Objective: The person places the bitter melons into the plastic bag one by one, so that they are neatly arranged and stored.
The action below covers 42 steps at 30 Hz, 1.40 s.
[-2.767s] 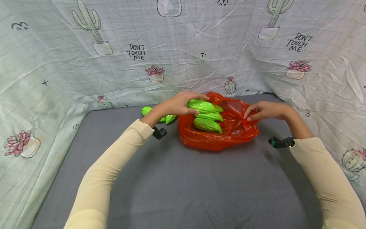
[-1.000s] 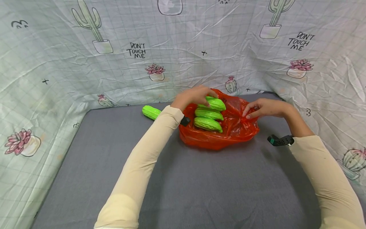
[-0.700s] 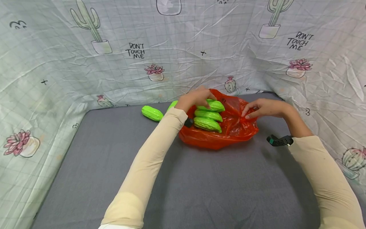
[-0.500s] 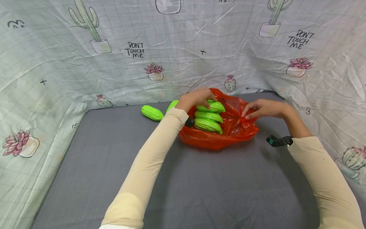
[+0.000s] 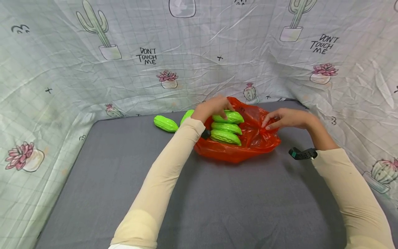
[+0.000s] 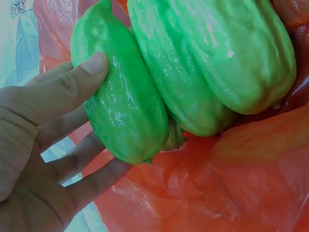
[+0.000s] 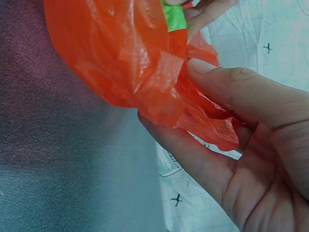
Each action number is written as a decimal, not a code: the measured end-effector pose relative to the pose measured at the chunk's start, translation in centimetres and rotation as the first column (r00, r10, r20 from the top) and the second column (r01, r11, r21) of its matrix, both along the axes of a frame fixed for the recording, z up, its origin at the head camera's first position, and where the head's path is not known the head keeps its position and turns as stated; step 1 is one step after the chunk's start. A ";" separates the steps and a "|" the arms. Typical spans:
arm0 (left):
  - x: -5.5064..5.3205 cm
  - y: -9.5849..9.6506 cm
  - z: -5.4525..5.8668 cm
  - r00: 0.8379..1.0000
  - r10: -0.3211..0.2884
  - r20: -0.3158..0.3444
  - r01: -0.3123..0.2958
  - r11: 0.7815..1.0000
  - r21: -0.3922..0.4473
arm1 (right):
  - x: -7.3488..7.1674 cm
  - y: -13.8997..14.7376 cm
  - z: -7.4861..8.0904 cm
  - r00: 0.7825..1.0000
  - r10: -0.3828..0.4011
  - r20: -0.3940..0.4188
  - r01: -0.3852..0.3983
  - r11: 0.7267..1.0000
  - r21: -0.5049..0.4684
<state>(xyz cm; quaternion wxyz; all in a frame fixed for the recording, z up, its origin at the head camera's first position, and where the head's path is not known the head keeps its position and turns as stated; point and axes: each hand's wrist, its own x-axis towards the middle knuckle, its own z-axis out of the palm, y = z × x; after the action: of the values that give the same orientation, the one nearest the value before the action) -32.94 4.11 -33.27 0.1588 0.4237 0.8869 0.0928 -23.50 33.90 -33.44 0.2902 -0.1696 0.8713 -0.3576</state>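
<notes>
My left hand (image 5: 212,108) is over the left back part of a red plastic bag (image 5: 227,155). It holds a glossy green bitter gourd (image 6: 128,104), thumb on top and fingers curving beneath. Beside that gourd, two more bitter gourds (image 5: 226,128) (image 5: 225,137) lie in a row in the bag; part of another thing shows below them in the left wrist view. At the bag's right end, my right hand (image 5: 289,117) pinches the gathered red plastic (image 7: 161,89) between thumb and fingers. The right wrist view hides most of the bag's contents.
Two further green bitter gourds (image 5: 166,123) (image 5: 187,116) lie on the grey tabletop (image 5: 124,166) left of the bag, one partly behind my left forearm. A cactus-printed cloth (image 5: 199,52) rises behind and at both sides.
My left hand has moved right, bringing its gourd further over the bag and alongside the others, then settling almost still. My right hand keeps its pinch on the bag.
</notes>
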 end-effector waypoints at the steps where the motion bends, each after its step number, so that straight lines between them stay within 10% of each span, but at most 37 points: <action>1: 0.0 0.0 -0.1 1.000 0.007 0.007 -0.007 1.000 -0.004 | 0.0 0.0 0.0 1.000 0.003 -0.004 -0.003 1.000 0.001; 18: 2.1 -2.4 0.2 0.999 -0.039 -0.027 0.039 0.999 -0.018 | 0.4 0.6 -0.4 1.000 0.009 -0.005 -0.009 1.000 -0.008; 26: 3.4 -7.0 3.4 0.991 -0.064 -0.119 0.079 0.990 0.118 | 0.4 0.7 0.1 1.000 0.015 -0.006 -0.015 1.000 -0.002; 31: 3.9 -11.1 4.4 0.992 0.013 -0.123 0.002 0.993 0.121 | 0.3 0.7 0.1 1.000 0.024 -0.005 -0.024 1.000 0.008; 42: 4.2 -18.3 3.5 0.983 0.105 -0.150 -0.103 0.994 0.024 | 0.3 0.5 -0.1 0.998 0.057 -0.011 -0.057 0.998 0.029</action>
<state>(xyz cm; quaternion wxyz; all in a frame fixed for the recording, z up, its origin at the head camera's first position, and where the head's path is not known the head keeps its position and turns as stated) -28.70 -14.21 -29.78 0.0825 0.3838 0.9166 0.0758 -23.19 34.45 -33.50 0.2975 -0.1924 0.8729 -0.3356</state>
